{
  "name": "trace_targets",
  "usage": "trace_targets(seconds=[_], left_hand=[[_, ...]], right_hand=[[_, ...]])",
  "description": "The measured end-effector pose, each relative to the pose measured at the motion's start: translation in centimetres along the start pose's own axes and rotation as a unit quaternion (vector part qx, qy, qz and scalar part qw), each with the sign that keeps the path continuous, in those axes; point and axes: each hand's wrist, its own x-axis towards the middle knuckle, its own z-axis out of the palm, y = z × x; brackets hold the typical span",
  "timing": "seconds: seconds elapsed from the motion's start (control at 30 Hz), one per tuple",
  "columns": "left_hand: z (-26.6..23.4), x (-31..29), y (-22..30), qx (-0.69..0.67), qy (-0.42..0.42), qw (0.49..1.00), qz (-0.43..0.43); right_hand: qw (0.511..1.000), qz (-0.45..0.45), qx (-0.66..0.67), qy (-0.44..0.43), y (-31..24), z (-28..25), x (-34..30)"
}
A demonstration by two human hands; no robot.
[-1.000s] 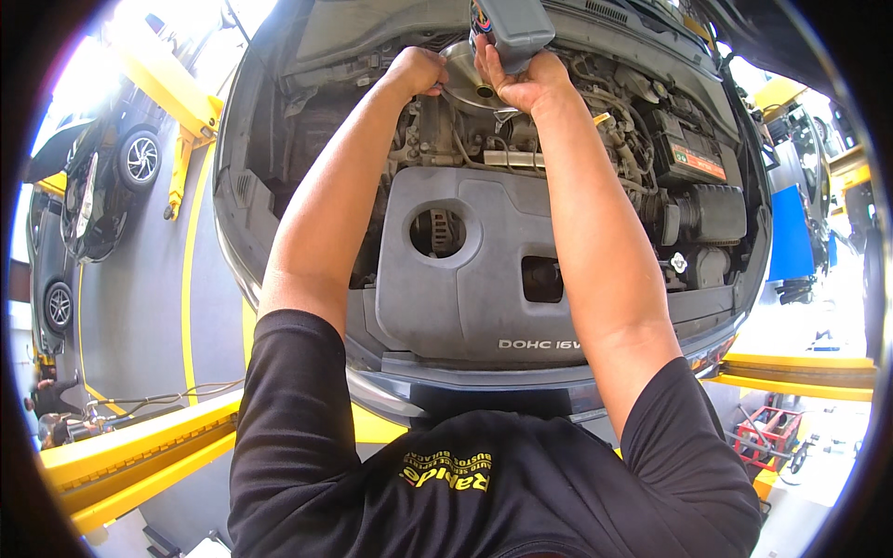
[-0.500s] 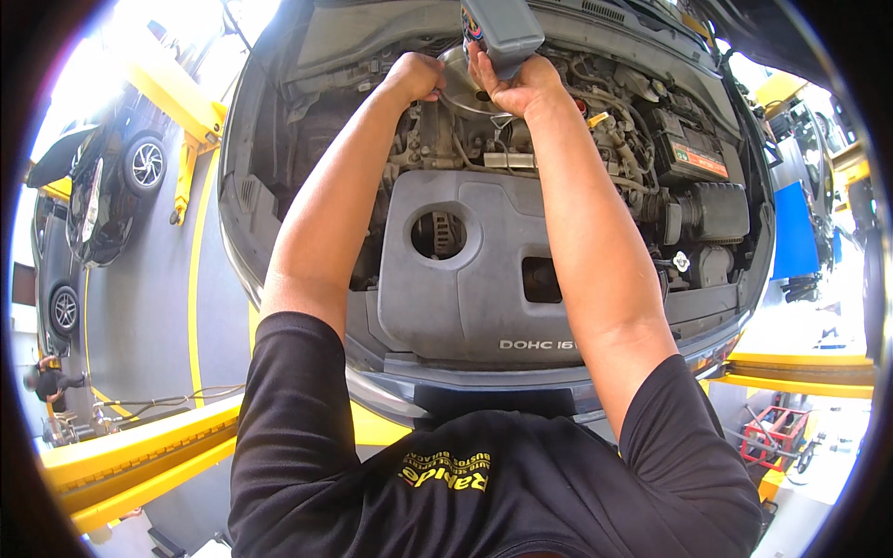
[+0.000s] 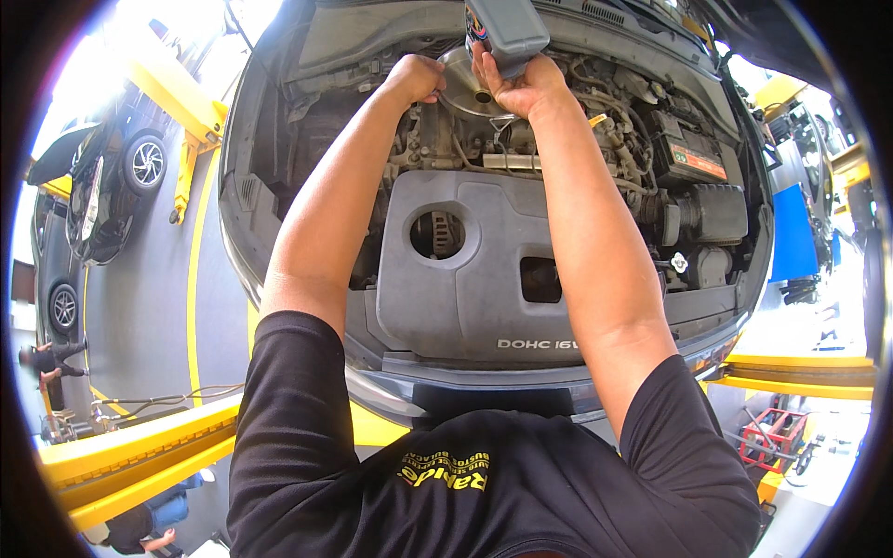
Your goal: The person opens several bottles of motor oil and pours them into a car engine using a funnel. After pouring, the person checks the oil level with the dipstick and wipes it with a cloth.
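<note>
My right hand (image 3: 519,86) grips a grey plastic oil bottle (image 3: 517,33), which is tipped over a wide metal funnel (image 3: 459,97) at the back of the engine bay. Its fingers wrap the bottle's side and underside, and they hide part of the funnel. At the funnel's left rim, my left hand (image 3: 419,78) is closed with its fingertips pinching the edge. The funnel's round hole shows near its bottom. Whether any liquid runs from the bottle cannot be made out. Below both forearms lies a grey engine cover (image 3: 465,270) with a round opening and a square one.
A battery (image 3: 688,149) and a black air box (image 3: 718,212) stand right of the engine. Yellow lift arms (image 3: 139,456) flank the car. Another car (image 3: 102,195) is parked at left. One person (image 3: 51,361) is at far left, another (image 3: 144,525) at lower left.
The bottle and my right hand have shifted slightly right, uncovering more of the funnel's hole. My left hand stays at the rim. A second person has come into view at lower left.
</note>
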Motion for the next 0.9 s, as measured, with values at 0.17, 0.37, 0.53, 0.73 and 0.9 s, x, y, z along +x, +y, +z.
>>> trace_targets(seconds=[0.17,0.37,0.53,0.73,0.9], left_hand=[[0.0,0.2,-0.1,-0.017,-0.006,1.0,-0.011],[0.0,-0.4,0.5,0.017,-0.025,0.999,-0.021],[0.0,-0.9,0.7,0.029,-0.018,0.999,-0.02],[0.0,-0.7,0.2,0.035,-0.015,0.999,-0.029],[0.0,-0.3,-0.8,0.033,0.011,0.999,-0.018]], right_hand=[[1.0,0.008,0.001,0.015,-0.1,0.6,-0.1],[1.0,-0.005,-0.009,0.001,0.2,0.6,-0.6],[0.999,0.004,-0.012,-0.046,0.3,0.0,-0.9],[0.996,0.02,-0.008,-0.089,-0.3,-1.4,-1.5],[0.981,0.041,-0.062,-0.181,-1.1,-3.8,-3.2]])
